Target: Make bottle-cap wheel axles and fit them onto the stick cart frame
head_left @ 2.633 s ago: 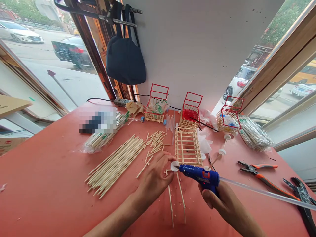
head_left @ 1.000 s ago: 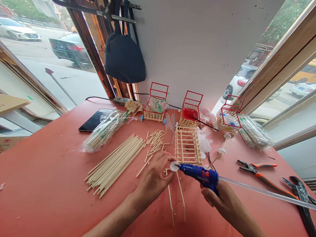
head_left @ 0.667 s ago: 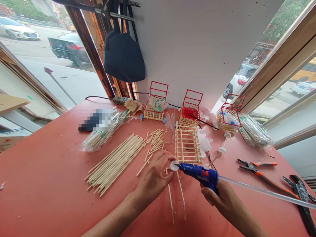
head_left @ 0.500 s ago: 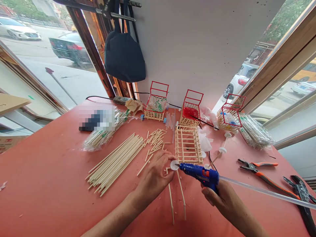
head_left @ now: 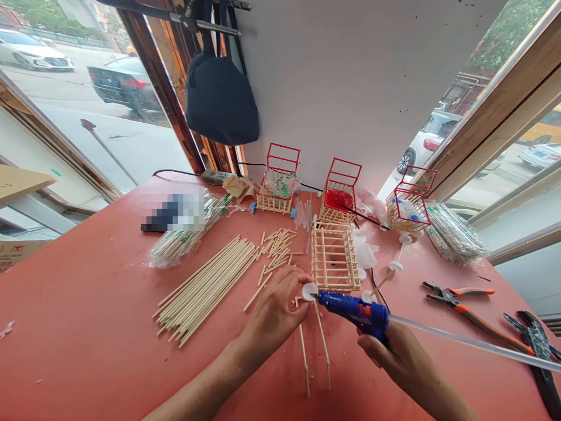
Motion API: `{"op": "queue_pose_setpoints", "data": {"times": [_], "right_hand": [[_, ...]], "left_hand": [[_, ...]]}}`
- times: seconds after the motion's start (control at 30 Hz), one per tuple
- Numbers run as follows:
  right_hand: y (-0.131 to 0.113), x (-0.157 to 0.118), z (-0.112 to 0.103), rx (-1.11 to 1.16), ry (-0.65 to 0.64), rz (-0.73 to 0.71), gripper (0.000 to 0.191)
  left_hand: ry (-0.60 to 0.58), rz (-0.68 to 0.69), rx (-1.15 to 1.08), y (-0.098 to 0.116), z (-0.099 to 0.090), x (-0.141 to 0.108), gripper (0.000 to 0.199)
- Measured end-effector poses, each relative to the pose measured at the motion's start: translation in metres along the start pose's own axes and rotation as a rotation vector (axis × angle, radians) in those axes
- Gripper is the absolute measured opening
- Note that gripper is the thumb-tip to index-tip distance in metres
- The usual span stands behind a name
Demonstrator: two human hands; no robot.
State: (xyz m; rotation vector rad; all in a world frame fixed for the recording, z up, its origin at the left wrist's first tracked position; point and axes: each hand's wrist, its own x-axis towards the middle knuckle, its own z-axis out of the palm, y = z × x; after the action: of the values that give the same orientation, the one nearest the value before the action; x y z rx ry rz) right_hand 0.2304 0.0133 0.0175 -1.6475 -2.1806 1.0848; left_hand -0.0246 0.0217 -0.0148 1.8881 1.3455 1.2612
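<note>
The left hand (head_left: pixel 278 298) has its thumb and fingers clamped on the edge of a round white plastic cap (head_left: pixel 308 291), held above the table; call that cap the centre of the clock. From three o'clock comes the blue plastic glue gun (head_left: pixel 350 307), its dark nozzle over the cap's near-right edge, though whether it touches cannot be told. The right hand (head_left: pixel 392 348) is wrapped round the gun's handle, and a long translucent glue stick (head_left: pixel 464 337) runs out of its rear towards the right edge of view. At six o'clock, two slim pale wooden rods (head_left: pixel 305 374) stretch towards the person. At one o'clock, close by, sits a pale wooden lattice frame (head_left: pixel 325 257) built of sticks. A loose heap of short cut wooden pieces (head_left: pixel 276 248) lies at eleven, and a sheaf of long round wooden sticks (head_left: pixel 205 289) at nine. Three small wooden baskets with red upper frames (head_left: pixel 274 204) stand farther off, at eleven, one and two. Orange-and-black-handled pliers (head_left: pixel 447 297) lie open at three o'clock, well apart, on the matte red tabletop (head_left: pixel 87 316).
</note>
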Motion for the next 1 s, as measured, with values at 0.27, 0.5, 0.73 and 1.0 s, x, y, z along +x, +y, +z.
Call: {"op": "queue_pose_setpoints", "data": {"times": [0.27,0.5,0.73,1.0], "right_hand": [[-0.0015,-0.0002,0.0014,0.008,0.008,0.008,0.042],[-0.0038,-0.0013,0.0001,0.009,0.024,-0.015,0.043],[-0.0040,0.0006,-0.0005,-0.008,0.036,-0.024,0.045],[-0.0031,0.0021,-0.0006,0.002,0.049,-0.042,0.049]], "left_hand": [[0.006,0.003,0.016,-0.0012,0.0015,-0.0014,0.037],[-0.008,0.005,0.009,-0.0001,0.0021,-0.0016,0.033],[-0.033,0.008,0.004,0.0013,0.0014,-0.0012,0.030],[-0.027,0.018,0.007,-0.0002,0.0008,-0.0016,0.027]]}}
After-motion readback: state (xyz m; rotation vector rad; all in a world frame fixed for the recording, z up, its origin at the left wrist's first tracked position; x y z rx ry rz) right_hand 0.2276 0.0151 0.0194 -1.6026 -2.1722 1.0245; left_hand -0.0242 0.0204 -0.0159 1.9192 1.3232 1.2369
